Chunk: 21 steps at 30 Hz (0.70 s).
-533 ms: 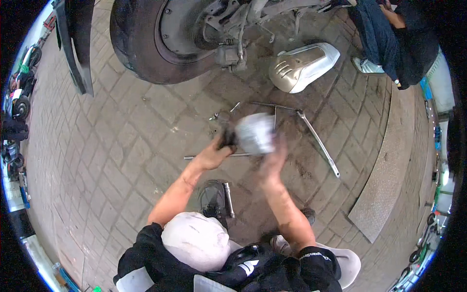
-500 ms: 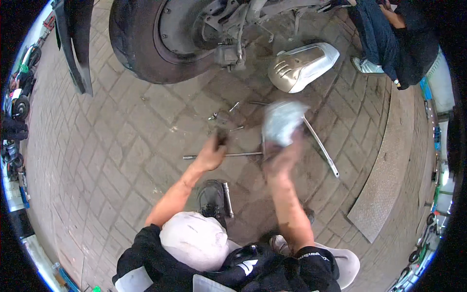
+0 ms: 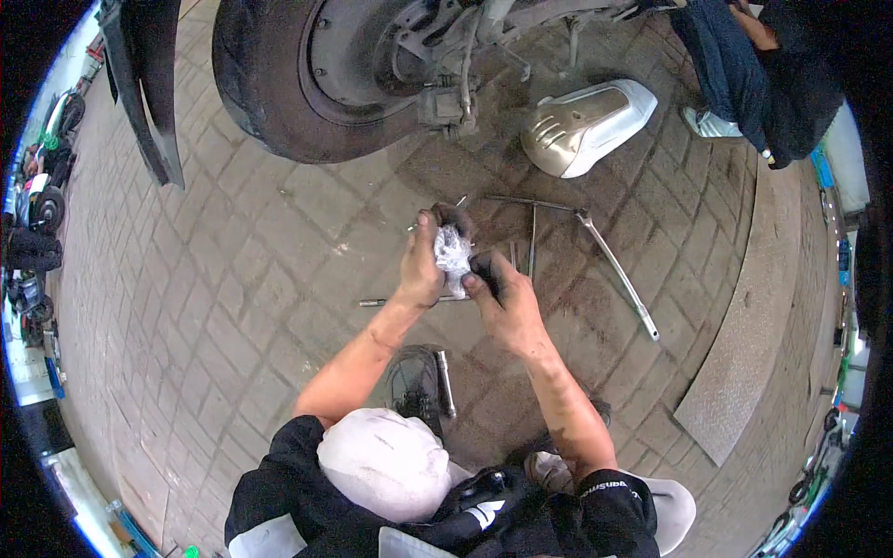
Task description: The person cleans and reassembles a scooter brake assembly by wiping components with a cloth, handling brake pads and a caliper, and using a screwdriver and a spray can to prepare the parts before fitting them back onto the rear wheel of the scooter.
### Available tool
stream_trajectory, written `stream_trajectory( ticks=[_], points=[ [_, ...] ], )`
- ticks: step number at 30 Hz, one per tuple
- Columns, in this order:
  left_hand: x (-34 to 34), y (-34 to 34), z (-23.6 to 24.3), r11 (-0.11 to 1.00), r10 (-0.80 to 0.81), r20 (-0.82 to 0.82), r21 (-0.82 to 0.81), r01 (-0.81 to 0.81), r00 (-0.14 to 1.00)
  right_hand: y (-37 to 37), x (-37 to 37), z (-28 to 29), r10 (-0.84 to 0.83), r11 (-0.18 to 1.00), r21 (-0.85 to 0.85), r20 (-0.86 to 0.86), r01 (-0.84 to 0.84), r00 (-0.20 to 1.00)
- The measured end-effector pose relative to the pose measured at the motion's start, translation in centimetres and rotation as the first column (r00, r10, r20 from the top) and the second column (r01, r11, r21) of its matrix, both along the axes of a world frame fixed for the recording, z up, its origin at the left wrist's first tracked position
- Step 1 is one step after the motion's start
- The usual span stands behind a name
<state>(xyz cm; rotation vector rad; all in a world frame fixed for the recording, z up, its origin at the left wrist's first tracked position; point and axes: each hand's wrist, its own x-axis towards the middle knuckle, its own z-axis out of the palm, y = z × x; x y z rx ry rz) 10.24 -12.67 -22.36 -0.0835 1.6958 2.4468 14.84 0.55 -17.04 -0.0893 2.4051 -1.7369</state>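
Observation:
Both hands close on a crumpled clear plastic bag [image 3: 453,251] above the paving, in front of the wheel. My left hand [image 3: 426,265] wraps round its left side, thumb up and fingers curled behind it. My right hand [image 3: 507,299] pinches the bag's lower right part between thumb and fingers. Whatever the bag may contain cannot be made out. Under the hands lies a metal rod [image 3: 374,302], partly hidden by them. Right of the hands, a long-handled wrench [image 3: 621,279] rests on the ground beside a thin T-shaped bar [image 3: 533,232].
A large tyre [image 3: 270,88] stands ahead, below a vehicle's underside. A gold and silver cover [image 3: 588,128] lies right of it. A socket tool [image 3: 446,383] is beside my shoe [image 3: 412,381]. Another person's trousered leg [image 3: 712,70] is at the far right, near a metal plate [image 3: 735,409].
My right hand has brought the plastic bag left and nearer, crumpling it smaller. My left hand has moved slightly up and right and now grips the bag too.

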Motion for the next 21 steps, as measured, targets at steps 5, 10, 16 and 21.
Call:
stream_trajectory(
  ticks=[5,10,16,21],
  points=[
    [1.2,1.0,-1.3,0.953,0.141,0.325,0.212,-0.217,0.935,-2.6,0.9,-2.2,-0.36,0.884,-0.333,-0.039,0.327,0.932],
    [1.1,2.5,0.4,0.928,0.187,0.517,0.186,-0.323,0.835,-3.1,1.2,-4.1,-0.401,0.856,-0.369,-0.033,0.362,0.915],
    [0.4,-0.9,-6.2,0.968,0.249,0.463,-0.14,-0.207,0.851,-2.3,-0.1,-4.2,0.103,0.978,-0.195,0.149,-0.073,0.983],
    [1.7,-0.9,-4.6,0.973,0.126,0.365,-0.225,-0.044,0.922,-0.9,-0.9,-4.7,0.304,0.941,-0.207,0.169,-0.268,0.937]
  ],
)
